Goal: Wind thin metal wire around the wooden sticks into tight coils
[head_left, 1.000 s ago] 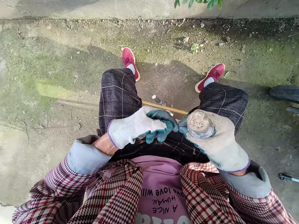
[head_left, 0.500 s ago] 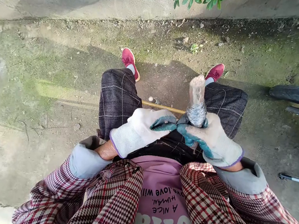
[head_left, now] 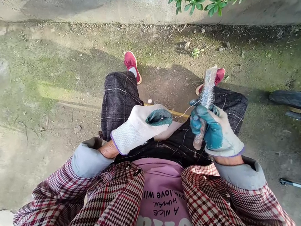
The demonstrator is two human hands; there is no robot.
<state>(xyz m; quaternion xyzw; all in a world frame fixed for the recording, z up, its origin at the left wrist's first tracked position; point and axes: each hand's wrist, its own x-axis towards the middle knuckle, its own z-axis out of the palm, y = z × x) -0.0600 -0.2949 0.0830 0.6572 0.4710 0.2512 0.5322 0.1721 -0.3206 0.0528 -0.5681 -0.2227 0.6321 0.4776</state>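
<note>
The stick [head_left: 209, 75], wound with grey thread [head_left: 206, 97], stands nearly upright over the right knee [head_left: 232, 102], clamped in the right hand [head_left: 215, 132]. The thread runs leftward to the left hand [head_left: 139, 126], whose fingers are curled together on its end. The shirt [head_left: 167, 191] reads "A NICE HUMAN", upside down.

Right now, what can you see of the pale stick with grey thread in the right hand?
The pale, dusty round stick stands almost upright above the right knee. A band of fine grey thread is wound around its upper middle. The gloved right hand closes around it below the band; the lower end pokes out underneath. One thin strand runs from the band to the fingertips of the gloved left hand.
</note>
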